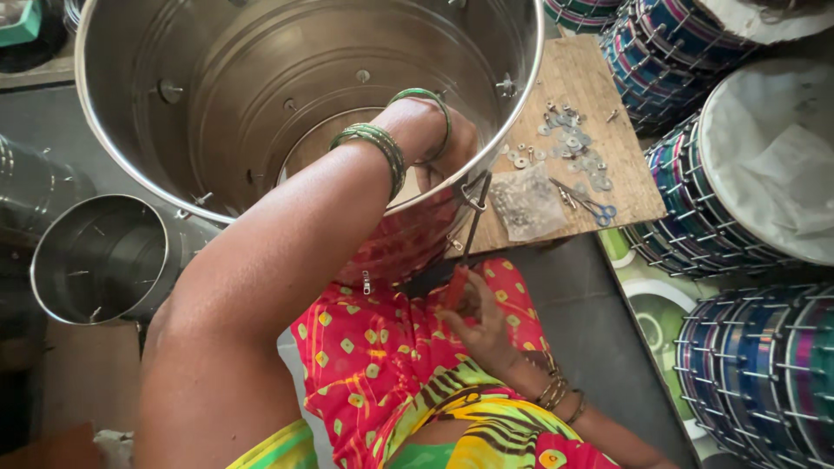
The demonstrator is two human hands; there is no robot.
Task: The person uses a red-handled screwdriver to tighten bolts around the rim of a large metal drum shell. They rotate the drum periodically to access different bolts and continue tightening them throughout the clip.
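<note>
Across the person's lap, a large cylindrical shell of polished steel (261,78) lay tilted with its open mouth toward the camera, its ribbed inner wall studded with small bolts and holes. The left hand (443,143) reached over the near rim and down inside, its wrist ringed by green glass bangles (378,143); the fingers curled against the inner wall at the rim, though whether they pinched anything could not be told. Below the rim, the right hand (482,326) was closed around the red handles of a pair of pliers (465,252), whose dark slender jaws rose to a small metal fitting on the outside of the rim. Gold bangles (560,395) circled that wrist. A bright red and yellow patterned cloth (373,365) covered the lap.

Farther right, a rough wooden board (599,95) carried scattered flat washers (569,139), a clear plastic bag of small hardware (526,204) and blue-handled scissors (586,204). On the left sat a smaller steel shell (100,256), also smooth and round. Finished drums (747,174) with blue striped sides, metal rods and pale skins crowded the right side.
</note>
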